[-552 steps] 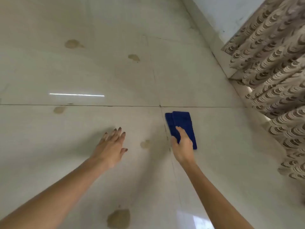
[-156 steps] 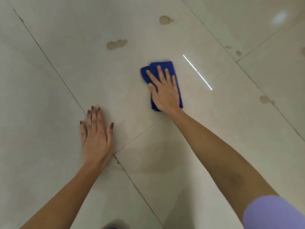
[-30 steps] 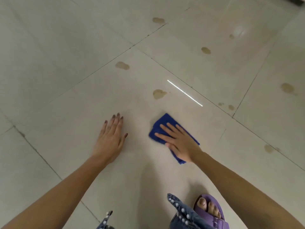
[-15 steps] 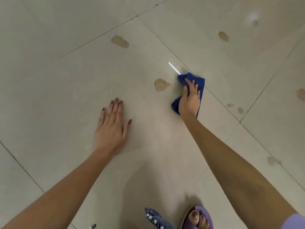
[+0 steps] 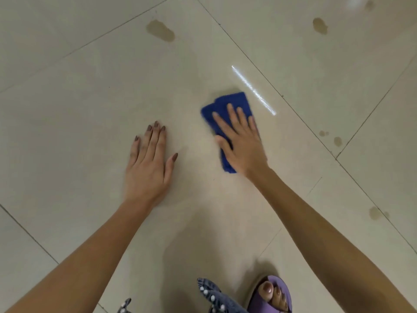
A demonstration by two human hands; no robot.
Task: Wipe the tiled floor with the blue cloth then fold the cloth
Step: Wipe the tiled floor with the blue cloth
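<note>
The folded blue cloth (image 5: 228,105) lies flat on the beige tiled floor (image 5: 90,98), a little right of centre. My right hand (image 5: 241,141) presses down on it, palm flat and fingers spread, covering its near half. My left hand (image 5: 149,163) rests flat on the bare tile to the left of the cloth, about a hand's width away, holding nothing.
Brown stains mark the floor: a large stain (image 5: 160,30) at the top centre, a second stain (image 5: 320,26) at the top right, smaller spots (image 5: 337,141) along the right grout line. My foot in a purple slipper (image 5: 270,294) and studded denim (image 5: 214,297) show at the bottom edge.
My right hand has slid the cloth leftward over the spot where a brown stain lay half a second ago; that stain no longer shows. My left hand stays planted on the tile.
</note>
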